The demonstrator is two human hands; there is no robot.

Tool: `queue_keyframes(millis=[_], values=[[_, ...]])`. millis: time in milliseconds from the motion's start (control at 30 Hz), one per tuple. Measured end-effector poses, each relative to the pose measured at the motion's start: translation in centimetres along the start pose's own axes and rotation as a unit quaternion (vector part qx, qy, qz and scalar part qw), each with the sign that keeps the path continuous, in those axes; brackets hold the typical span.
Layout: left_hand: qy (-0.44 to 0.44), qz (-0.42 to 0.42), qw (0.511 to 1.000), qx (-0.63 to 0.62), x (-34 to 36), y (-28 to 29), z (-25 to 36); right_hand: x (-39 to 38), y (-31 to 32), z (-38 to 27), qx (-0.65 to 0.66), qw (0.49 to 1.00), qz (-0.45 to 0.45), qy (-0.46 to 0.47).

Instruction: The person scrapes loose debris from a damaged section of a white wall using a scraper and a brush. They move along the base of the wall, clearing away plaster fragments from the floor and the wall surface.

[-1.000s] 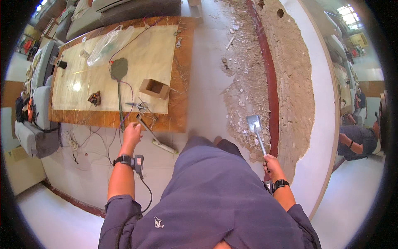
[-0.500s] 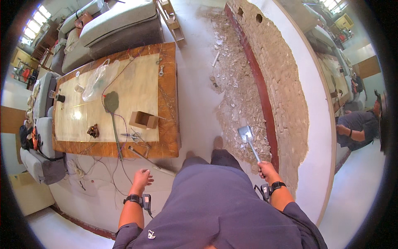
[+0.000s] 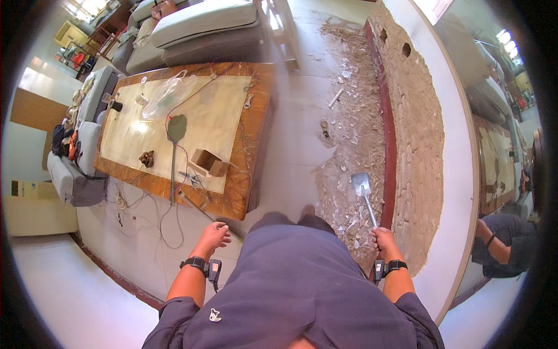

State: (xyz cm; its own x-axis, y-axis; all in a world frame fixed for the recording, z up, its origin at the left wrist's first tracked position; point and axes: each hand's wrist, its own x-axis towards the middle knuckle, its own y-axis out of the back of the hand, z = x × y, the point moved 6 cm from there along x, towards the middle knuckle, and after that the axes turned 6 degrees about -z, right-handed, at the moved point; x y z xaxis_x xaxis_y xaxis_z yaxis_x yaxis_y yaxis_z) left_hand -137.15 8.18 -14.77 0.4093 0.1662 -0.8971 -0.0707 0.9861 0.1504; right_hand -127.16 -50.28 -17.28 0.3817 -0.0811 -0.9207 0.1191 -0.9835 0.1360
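Observation:
My right hand [image 3: 384, 239] is closed around the handle of a small metal shovel [image 3: 361, 185]. Its flat silver blade points away from me, over the strip of plaster rubble [image 3: 349, 213] along the wall base. My left hand [image 3: 215, 236] hangs in front of my body, holding nothing, its fingers loosely curled and a little apart. It is nearest to the near right corner of the low table [image 3: 235, 205]. A pale stick [image 3: 196, 205] reaches from the table edge toward that hand and passes partly behind it.
On the table lie a green fly swatter [image 3: 176, 127], an open cardboard box [image 3: 208, 163], scissors [image 3: 190, 178] and a clear plastic bag [image 3: 165, 99]. Loose cables [image 3: 152, 216] lie on the floor at left. A mirror [image 3: 499, 151] stands at right beside the stripped wall [image 3: 414, 139]. Grey sofas [image 3: 206, 26] stand beyond.
The view has turned, so the table and rubble sit further right. My right hand still holds the shovel over the rubble. My left hand remains without anything in it, fingers somewhat more curled.

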Motion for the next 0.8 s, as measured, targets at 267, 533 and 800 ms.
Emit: queue_keyframes(millis=[267, 533, 800], values=[[0.033, 0.002, 0.999, -0.003, 1.4, -1.8, 1.7, 1.7, -0.3, -6.6, -0.019, 0.999, -0.027, 0.037], [0.010, -0.136, 0.990, -0.016, 7.9, -4.4, 11.8, 2.3, -5.8, -16.7, -0.134, 0.983, -0.070, 0.102], [-0.106, -0.328, 0.933, 0.104, 10.7, -10.7, 30.2, 1.0, -19.7, -32.1, -0.263, 0.923, -0.148, 0.238]])
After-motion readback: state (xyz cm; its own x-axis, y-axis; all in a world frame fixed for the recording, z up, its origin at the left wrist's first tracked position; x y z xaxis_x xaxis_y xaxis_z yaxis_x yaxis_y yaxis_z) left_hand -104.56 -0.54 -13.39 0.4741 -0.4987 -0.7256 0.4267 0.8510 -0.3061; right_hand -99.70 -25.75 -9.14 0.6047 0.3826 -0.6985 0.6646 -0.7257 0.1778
